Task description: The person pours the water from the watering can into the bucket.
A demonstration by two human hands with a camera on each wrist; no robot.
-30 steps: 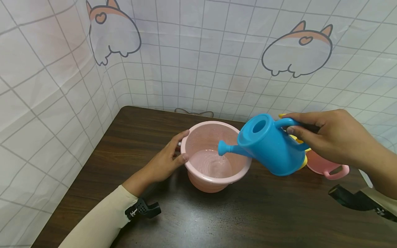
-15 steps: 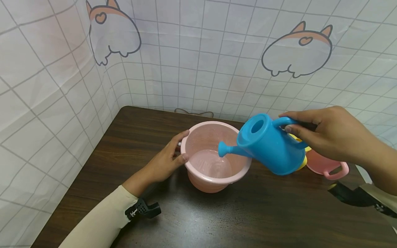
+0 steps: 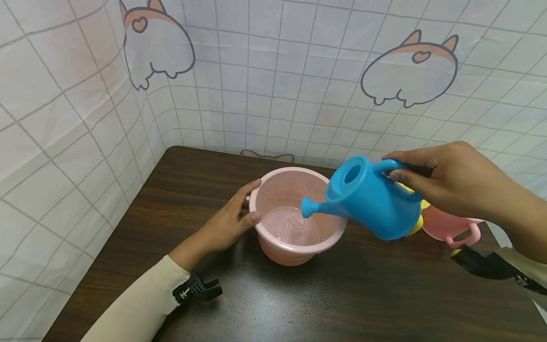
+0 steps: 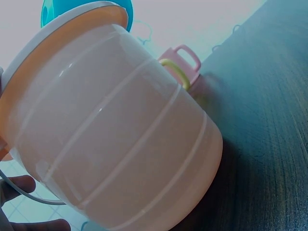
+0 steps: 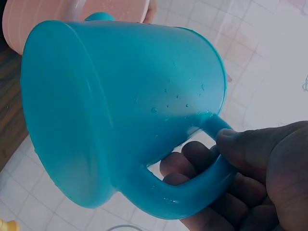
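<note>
- One blue watering can (image 3: 376, 204) tilts over the pink bucket (image 3: 288, 259), right hand (image 3: 455, 180) gripping its handle (image 3: 388, 165), presumably so pouring lands inside.
- Left hand (image 3: 231, 221) grips the bucket's rim (image 3: 295, 248), likely steadying it.

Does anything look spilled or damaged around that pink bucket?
Possibly a small spill: the dark table has shiny speckles, like water drops, in front of the pink bucket. The blue watering can is tilted, but the right hand holds it that way. No damage shows.
</note>
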